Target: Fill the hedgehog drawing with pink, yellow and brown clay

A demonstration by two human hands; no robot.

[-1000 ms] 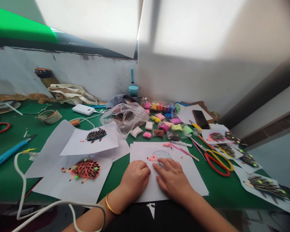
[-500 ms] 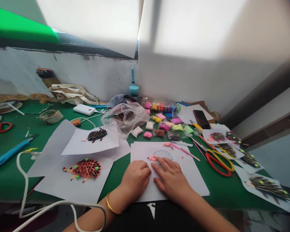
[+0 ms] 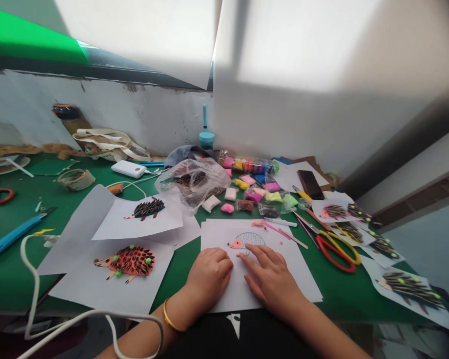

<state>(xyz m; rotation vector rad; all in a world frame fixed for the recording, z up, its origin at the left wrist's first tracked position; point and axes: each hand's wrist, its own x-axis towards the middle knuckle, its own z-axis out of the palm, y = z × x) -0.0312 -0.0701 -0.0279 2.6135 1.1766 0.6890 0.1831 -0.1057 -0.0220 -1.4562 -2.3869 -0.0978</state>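
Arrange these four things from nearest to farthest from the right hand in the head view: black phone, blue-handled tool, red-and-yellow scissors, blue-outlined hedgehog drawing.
1. Blue-outlined hedgehog drawing: just beyond the right hand.
2. Red-and-yellow scissors: to the right.
3. Black phone: right side, farther back.
4. Blue-handled tool: far left.

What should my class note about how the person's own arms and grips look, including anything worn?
The left grip and right grip are ungloved, with no rings visible. A slim, rounded golden-yellow bangle circles the left wrist. No sleeves show on either forearm, and the right wrist looks unadorned.
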